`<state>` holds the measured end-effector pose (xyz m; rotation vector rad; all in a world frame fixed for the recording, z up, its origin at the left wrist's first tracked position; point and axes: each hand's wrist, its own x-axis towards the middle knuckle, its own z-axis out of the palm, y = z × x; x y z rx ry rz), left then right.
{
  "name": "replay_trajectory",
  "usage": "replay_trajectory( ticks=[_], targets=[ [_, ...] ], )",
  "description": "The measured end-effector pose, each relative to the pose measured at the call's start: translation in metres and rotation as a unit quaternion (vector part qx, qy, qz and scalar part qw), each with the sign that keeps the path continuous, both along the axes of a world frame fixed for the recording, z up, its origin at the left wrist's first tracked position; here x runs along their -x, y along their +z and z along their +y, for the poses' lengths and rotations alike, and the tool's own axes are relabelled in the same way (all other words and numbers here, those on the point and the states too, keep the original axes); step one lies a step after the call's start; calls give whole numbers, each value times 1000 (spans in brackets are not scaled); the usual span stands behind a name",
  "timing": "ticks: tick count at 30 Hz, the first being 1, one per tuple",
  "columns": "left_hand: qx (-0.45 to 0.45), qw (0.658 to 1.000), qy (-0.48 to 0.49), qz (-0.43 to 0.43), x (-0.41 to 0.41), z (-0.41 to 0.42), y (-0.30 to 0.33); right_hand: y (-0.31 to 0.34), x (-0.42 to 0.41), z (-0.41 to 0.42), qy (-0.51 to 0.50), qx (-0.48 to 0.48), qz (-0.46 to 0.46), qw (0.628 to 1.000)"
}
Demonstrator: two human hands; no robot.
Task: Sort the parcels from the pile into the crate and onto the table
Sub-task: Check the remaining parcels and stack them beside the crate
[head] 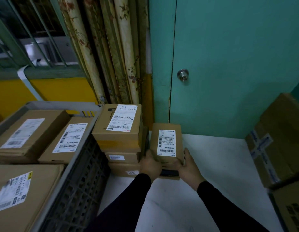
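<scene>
Parcel [167, 144] on the white table [212, 164] — left hand [150, 166] gripping its near-left corner, right hand [189, 168] its right edge

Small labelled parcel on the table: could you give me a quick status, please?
Both hands, left and right, hold the small parcel by its near corners. It sits atop a dark box. Stacked parcels close beside it, left.

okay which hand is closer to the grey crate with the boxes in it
Left. The left hand grips the near left corner of the small parcel, on the side toward the grey crate. The right hand holds the parcel's right side, farther from the crate.
</scene>
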<state>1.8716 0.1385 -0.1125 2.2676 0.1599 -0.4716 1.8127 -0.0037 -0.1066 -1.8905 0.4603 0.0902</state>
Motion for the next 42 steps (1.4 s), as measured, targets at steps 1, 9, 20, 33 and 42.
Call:
replay_trajectory(
  ticks=[1, 9, 20, 33, 42],
  targets=[
    [-8, 1000, -8, -3, 3, -1, 3, 1, 1, -2, -4, 5, 0, 1000],
    [44, 999, -17, 11, 24, 13, 61, 30, 16, -5, -56, 10, -18, 998],
    [189, 977, -92, -38, 50, 5, 154, 110, 80, -9, -162, 35, -96, 981],
    [298, 930, -200, -78, 94, -66, 199, 193, 200, -35, -324, 100, -171, 925],
    [313, 900, -295, -63, 175, -170, 232, 249, 289, -128, -495, 243, -295, 780]
  ],
)
